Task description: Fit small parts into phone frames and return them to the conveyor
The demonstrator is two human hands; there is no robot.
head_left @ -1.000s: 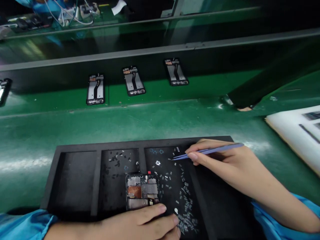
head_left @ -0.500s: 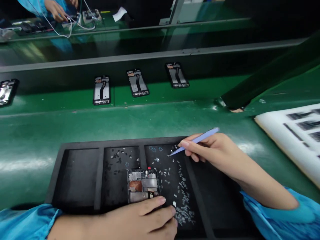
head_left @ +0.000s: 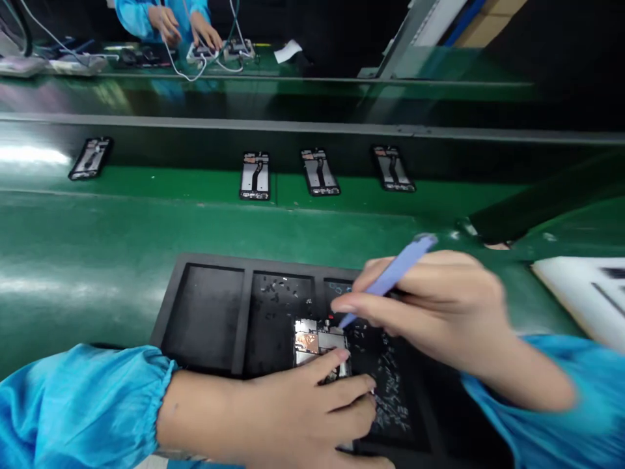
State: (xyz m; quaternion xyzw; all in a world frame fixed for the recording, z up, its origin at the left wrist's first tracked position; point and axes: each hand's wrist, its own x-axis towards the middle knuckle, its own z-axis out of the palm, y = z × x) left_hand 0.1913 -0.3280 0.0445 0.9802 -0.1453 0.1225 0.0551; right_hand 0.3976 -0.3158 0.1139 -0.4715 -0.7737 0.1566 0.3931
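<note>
An opened phone (head_left: 306, 341), its inner metal plates and a copper-coloured patch showing, lies on the black tray (head_left: 239, 319). My left hand (head_left: 312, 407) covers its lower part, fingers bent over the right edge; the thumb is hidden. In my right hand (head_left: 424, 306) is a pair of blue-violet tweezers (head_left: 398, 268), pinched between thumb and fingers. Their tip is at the phone's upper right corner; whether it touches, or carries a small part, I cannot tell. Small pale pieces (head_left: 390, 391) are scattered in the tray's compartment right of the phone, and dark bits (head_left: 276, 290) in the one behind it.
Several opened phone bodies (head_left: 255, 176) lie in a row along the back of the green bench (head_left: 122, 241). A dark post (head_left: 508, 218) stands at the right, near a white foam board (head_left: 576, 286). Across the divider, a co-worker's hands (head_left: 205, 31) are among cables.
My right hand has brought the tweezers from the loose pieces down and left to the phone's top corner. My left hand stays on the phone. The whole view has shifted.
</note>
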